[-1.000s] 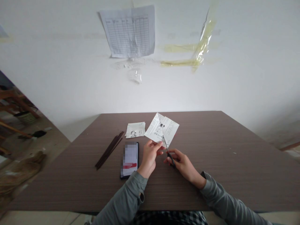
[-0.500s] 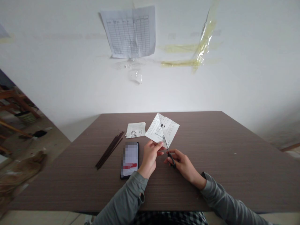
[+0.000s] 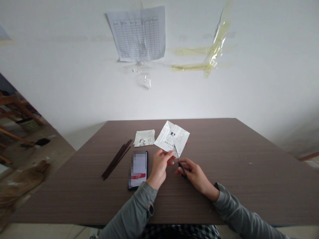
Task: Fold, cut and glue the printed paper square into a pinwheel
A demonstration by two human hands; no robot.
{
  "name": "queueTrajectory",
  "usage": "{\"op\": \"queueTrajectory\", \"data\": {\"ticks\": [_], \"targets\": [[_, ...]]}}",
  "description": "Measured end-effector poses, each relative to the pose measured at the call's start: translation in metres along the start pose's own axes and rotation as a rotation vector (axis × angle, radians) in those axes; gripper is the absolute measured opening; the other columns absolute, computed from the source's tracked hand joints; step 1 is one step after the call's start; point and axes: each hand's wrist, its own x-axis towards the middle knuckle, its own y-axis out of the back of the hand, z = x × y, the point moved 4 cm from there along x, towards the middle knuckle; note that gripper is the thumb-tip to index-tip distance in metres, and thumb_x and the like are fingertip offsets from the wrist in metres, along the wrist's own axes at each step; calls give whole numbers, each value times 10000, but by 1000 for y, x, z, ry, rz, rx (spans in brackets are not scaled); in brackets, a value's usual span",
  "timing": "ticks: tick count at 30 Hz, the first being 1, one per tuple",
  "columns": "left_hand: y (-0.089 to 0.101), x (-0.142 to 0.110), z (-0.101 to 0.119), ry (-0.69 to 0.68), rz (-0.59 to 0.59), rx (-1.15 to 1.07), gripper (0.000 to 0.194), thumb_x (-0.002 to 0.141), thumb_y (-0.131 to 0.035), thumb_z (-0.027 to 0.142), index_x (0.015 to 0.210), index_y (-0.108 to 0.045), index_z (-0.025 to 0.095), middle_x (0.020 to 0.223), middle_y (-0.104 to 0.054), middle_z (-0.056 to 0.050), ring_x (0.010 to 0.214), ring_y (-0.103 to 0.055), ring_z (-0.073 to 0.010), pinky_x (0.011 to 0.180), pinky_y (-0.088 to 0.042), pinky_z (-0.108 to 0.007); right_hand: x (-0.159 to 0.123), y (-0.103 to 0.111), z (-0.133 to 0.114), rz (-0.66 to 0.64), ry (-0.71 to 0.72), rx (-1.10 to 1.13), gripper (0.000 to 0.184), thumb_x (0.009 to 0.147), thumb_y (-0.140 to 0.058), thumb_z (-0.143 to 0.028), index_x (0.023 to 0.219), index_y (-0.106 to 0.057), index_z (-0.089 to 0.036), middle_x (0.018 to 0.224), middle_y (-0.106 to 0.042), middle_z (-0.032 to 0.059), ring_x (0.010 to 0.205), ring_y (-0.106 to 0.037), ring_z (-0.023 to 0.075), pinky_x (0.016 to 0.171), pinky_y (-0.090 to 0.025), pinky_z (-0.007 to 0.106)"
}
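Note:
My left hand [image 3: 160, 166] pinches the lower edge of a square sheet of printed paper [image 3: 166, 135], which has a small black figure and lines of text on it. Creases run from its top corner. In my right hand [image 3: 195, 174] is a pair of black-handled scissors [image 3: 182, 170], fingers closed around the handles. Their blades point up and away from me and lie over the lower part of the paper, at a cut line. Whether the blades are fully closed is hard to make out. A tiny red bit shows at the paper's right edge.
Left of the paper lies a small stack of similar printed squares [image 3: 144, 138]. A bundle of thin dark brown sticks [image 3: 116, 160] and a phone [image 3: 138, 170] with a lit screen rest on the brown table [image 3: 236, 166]. A taped sheet [image 3: 139, 33] hangs on the wall behind.
The paper has tilted slightly and its right corner has shifted a little left. A red bit now shows at its right edge. Both hands stay almost in place.

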Motion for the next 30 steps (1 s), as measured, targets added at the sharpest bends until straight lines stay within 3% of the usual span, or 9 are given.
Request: {"op": "queueTrajectory", "data": {"ticks": [15,30], "targets": [[2,1,0,16,27,-44,377,758,-1166,270,995,-881,200,976,-919,-44,798,-831,-179,561,-515,-208,0,0,1,-9,13,-29,619,812,-956,-862,1122,-884,-331,934,-963,157,886,-896,476,909,-737,629],[3,4,0,-12,70,-37,330,784,-1152,255,902,-848,202,877,-884,-18,704,-778,-154,522,-483,-203,-1,-1,-1,-22,8,-28,622,805,-957,-867,1117,-866,-336,958,-975,151,918,-914,472,890,-740,594]]}}
